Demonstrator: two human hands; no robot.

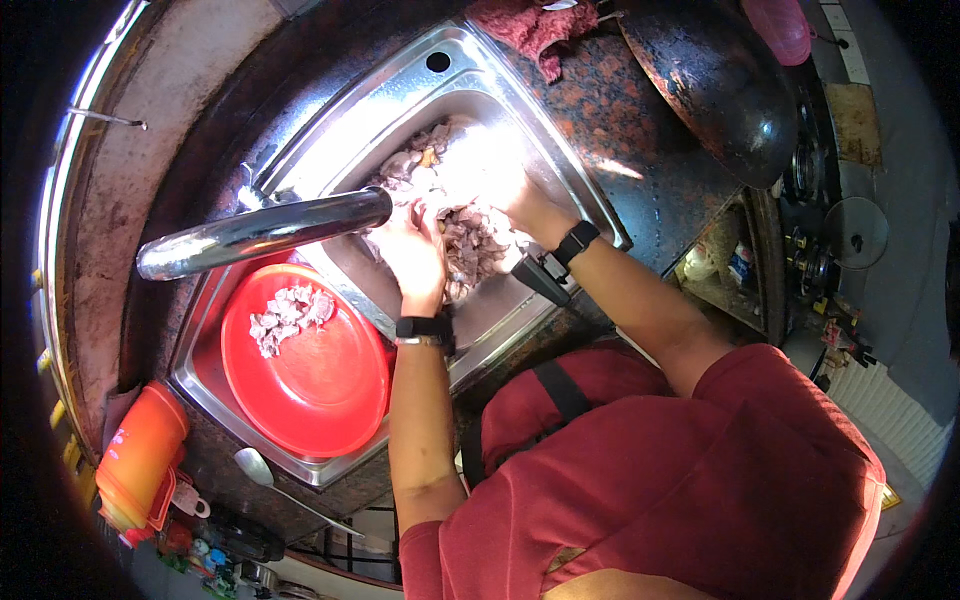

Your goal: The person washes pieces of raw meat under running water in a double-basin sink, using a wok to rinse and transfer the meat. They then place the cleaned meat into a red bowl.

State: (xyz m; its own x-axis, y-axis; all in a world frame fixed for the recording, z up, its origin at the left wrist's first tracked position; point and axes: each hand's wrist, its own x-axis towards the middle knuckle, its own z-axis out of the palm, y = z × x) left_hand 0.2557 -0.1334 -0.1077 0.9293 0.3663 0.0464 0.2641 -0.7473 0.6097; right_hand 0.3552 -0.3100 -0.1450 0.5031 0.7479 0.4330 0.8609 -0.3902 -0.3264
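A heap of pale, ruffled food pieces (476, 244), which look like mushrooms, lies in the right basin of a stainless steel double sink (517, 315). My left hand (411, 251) reaches into the heap's near left side, its fingertips among the pieces. On the other side, my right hand (521, 202) also reaches into the heap; strong glare washes out its fingers. Whether either hand grips a piece cannot be made out. In the left basin sits a red plastic basin (322, 382) with a small clump of the same pieces (291, 316) in it.
A thick metal faucet (262, 232) extends over the sink, close to my left hand. A blackened wok (712, 90) and a red cloth (536, 30) occupy the counter at the upper right. An orange jug (142, 454) and a long-handled metal spoon (255, 466) are at the lower left.
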